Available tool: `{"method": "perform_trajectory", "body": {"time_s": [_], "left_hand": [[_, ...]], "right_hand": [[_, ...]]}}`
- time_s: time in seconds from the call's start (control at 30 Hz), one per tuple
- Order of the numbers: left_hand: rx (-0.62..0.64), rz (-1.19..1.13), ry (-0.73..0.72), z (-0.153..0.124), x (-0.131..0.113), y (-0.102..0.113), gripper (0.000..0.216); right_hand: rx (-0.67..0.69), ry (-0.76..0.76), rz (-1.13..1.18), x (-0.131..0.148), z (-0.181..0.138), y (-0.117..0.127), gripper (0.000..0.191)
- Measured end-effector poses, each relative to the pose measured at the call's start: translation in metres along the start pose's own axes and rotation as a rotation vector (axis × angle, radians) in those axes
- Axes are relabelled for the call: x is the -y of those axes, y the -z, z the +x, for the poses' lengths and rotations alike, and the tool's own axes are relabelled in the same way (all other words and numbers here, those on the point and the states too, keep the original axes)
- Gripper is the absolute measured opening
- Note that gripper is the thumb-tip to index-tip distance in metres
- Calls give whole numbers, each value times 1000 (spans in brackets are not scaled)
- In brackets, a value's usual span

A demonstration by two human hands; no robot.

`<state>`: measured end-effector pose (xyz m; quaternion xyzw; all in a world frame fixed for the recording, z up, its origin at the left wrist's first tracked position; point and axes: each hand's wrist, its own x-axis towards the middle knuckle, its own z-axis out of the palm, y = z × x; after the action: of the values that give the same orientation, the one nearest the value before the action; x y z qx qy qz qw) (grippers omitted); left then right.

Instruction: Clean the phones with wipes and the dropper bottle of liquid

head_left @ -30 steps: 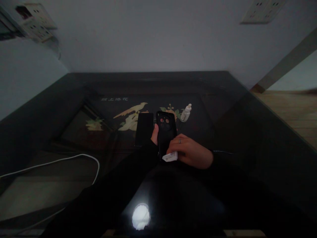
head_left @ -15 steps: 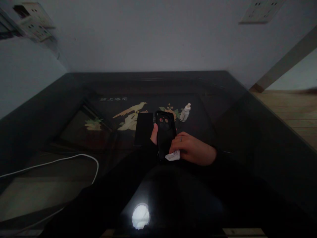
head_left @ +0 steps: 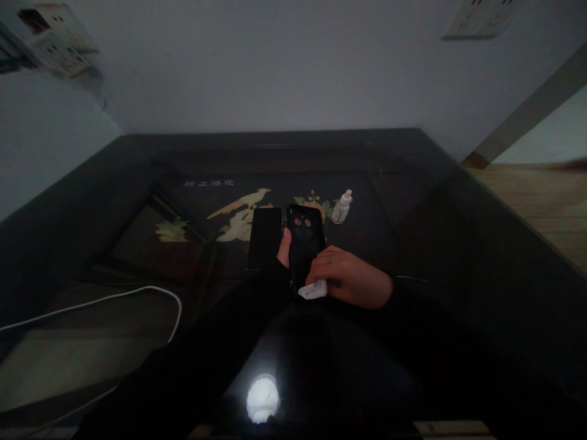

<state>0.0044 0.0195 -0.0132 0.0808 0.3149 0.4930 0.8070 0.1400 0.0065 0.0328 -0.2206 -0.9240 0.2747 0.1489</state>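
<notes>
My left hand (head_left: 284,248) grips a black phone case (head_left: 306,238) by its left edge, the thumb along the side; its other fingers are hidden behind. Round camera openings show near the top of the case, and the table's pattern is visible through them. Against the lower part of the case, my right hand (head_left: 348,276) presses a folded white wipe (head_left: 313,289) in closed fingers. A dark phone (head_left: 265,238) lies flat on the table just left of the case. To the right of the case stands a small dropper bottle (head_left: 342,206) with a white top.
The dark glossy table (head_left: 293,156) bears a bird-and-flower picture and meets a pale wall behind. A white cable (head_left: 137,289) curves across the left side. Wall sockets (head_left: 59,49) sit at the upper left. A bright light reflection shows near the front.
My right hand has moved slightly left and down with the wipe across the lower part of the case. My left hand keeps its hold on the case.
</notes>
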Motion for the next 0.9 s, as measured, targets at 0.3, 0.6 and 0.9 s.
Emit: {"method": "perform_trajectory", "body": {"time_s": [0.3,0.6,0.9], "left_hand": [[14,4,-6,2,-2,1,66],[43,-5,-36,5,1,7,66],[31,36,-7,4,1,6,69]], "right_hand": [[58,-15,-20,-2,-2,4,29],[41,0,-5,-2,1,2,24],[4,12,-3,2,2,0,23]]}}
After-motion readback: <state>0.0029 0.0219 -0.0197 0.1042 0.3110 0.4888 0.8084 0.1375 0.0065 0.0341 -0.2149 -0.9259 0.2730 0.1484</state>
